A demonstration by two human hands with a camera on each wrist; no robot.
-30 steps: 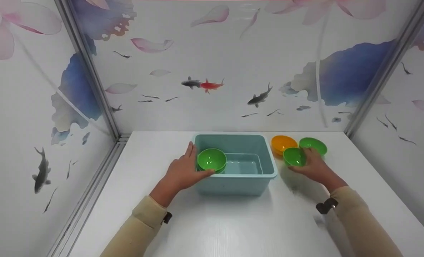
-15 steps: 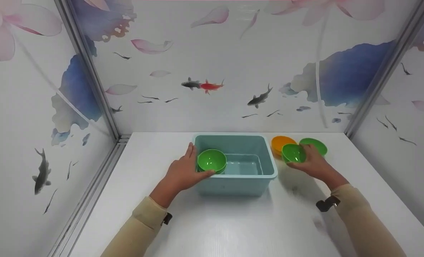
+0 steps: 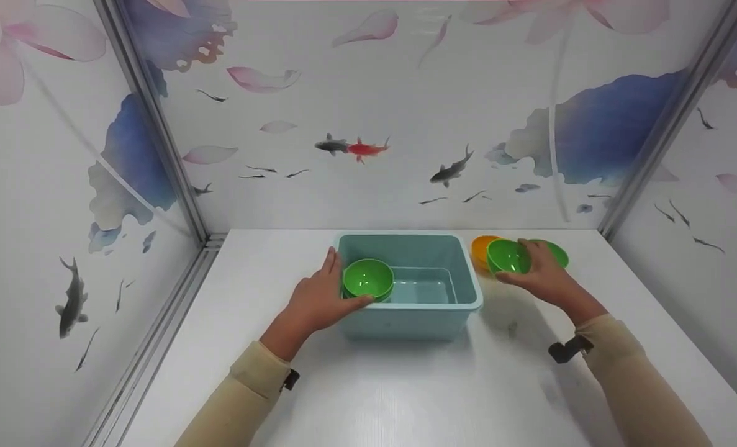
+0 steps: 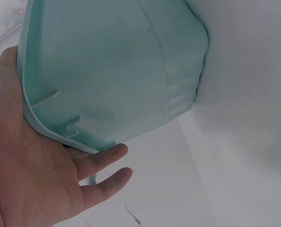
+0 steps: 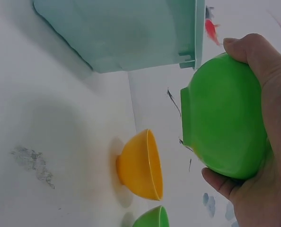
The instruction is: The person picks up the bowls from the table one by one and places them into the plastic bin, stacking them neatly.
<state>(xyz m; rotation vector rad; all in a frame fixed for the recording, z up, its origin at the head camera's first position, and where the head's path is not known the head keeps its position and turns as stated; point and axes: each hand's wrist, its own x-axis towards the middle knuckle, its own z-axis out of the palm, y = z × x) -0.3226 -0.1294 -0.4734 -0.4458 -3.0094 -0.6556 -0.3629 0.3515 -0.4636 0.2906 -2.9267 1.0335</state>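
My left hand [image 3: 320, 297] rests at the left front corner of a light blue plastic bin [image 3: 405, 323], thumb along its front rim and fingers against its left side. In the left wrist view, two nearly straight fingers [image 4: 102, 161] lie outside the bin's wall. Inside the bin at the left sits a green bowl [image 3: 368, 277], apparently stacked on another. My right hand [image 3: 545, 276] grips a second green bowl [image 5: 225, 118] by its rim, raised above the table and right of the bin. Its fingers and thumb span the bowl, whose base faces the right wrist camera.
An orange bowl [image 5: 139, 165] stands on the white table [image 3: 368, 391] behind the held bowl, right of the bin. Beside it is another green bowl [image 3: 557, 251], partly hidden by my right hand. Printed white panels [image 3: 380, 112] enclose the table's back and sides.
My right hand has lifted the green bowl slightly up and back, so it now covers part of the orange bowl. My left hand and the bin have stayed put.
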